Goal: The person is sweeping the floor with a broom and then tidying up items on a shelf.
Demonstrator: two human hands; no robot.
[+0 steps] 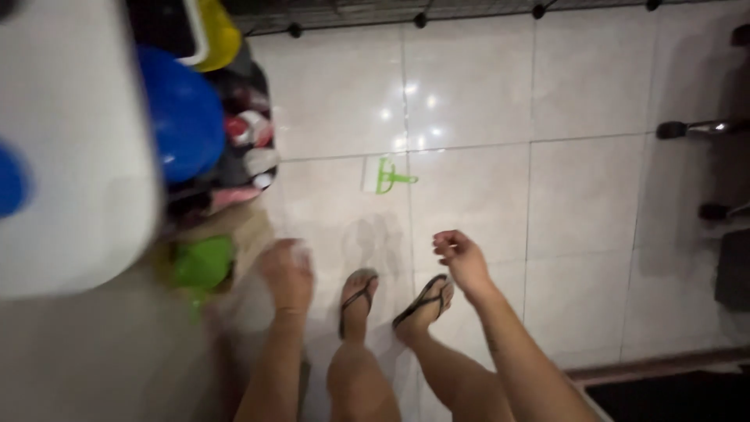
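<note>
The person is standing on a glossy tiled floor in flip-flops, looking straight down. The left hand is blurring beside a green container at the edge of a pile of clutter; whether its grip is open or closed I cannot tell through the blur. The right hand is hanging free over the tiles, fingers loosely curled and holding nothing. A small green squeegee is lying on the floor just ahead of the feet, well apart from both hands. The shiny tiles are looking slippery, so thin sandals may be risking a skid, and a careless step forward could be landing on the squeegee. The fast left hand could also be knocking the clutter loose.
</note>
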